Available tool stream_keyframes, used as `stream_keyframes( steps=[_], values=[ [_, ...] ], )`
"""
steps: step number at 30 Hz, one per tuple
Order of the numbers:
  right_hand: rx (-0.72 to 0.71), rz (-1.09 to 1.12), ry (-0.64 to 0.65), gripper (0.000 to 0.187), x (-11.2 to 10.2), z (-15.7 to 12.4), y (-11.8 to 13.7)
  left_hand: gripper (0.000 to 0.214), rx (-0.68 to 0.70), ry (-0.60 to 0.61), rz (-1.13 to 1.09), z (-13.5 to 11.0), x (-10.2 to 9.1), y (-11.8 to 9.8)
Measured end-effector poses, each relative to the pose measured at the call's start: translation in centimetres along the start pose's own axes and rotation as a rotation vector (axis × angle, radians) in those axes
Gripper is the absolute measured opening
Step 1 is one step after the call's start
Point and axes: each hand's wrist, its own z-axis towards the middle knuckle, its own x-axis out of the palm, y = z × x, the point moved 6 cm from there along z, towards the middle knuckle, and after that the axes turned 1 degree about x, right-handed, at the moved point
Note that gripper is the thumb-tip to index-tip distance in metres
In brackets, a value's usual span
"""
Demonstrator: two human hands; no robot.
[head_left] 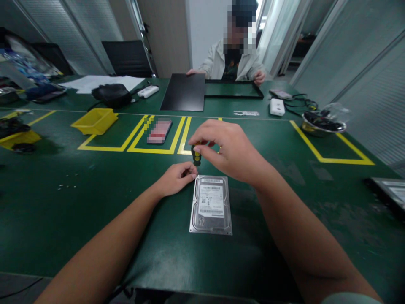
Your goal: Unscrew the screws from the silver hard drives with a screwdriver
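A silver hard drive [211,205] with a white label lies flat on the green table [95,211] in front of me. My right hand [226,148] is closed round the top of a black and yellow screwdriver [196,156] that stands upright over the drive's far left corner. My left hand [177,177] rests on the table beside that corner, its fingers pinched together at the screwdriver's tip. What the left fingers hold, if anything, is hidden.
A yellow bin [95,120] sits in a yellow-taped box at the left. Several tiny screws [67,185] lie on the table at the left. Across the table a person [234,59] holds a black panel [185,92] and frame [233,90]. A bowl [322,122] stands at the right.
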Motion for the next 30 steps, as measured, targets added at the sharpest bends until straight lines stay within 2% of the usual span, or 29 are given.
stream_keyframes(
  steps=[6,19,30],
  values=[
    [-0.005,0.014,0.004,0.019,0.02,-0.07,0.07,0.013,0.003,-0.001,-0.005,0.01,0.01,-0.04],
    [-0.010,-0.002,-0.045,0.009,-0.11,-0.05,-0.01,0.013,0.021,-0.012,0.025,0.06,-0.05,0.12],
    [0.019,-0.009,-0.016,0.009,-0.08,-0.01,-0.15,0.011,0.008,-0.007,0.027,0.04,-0.07,-0.02]
  ],
)
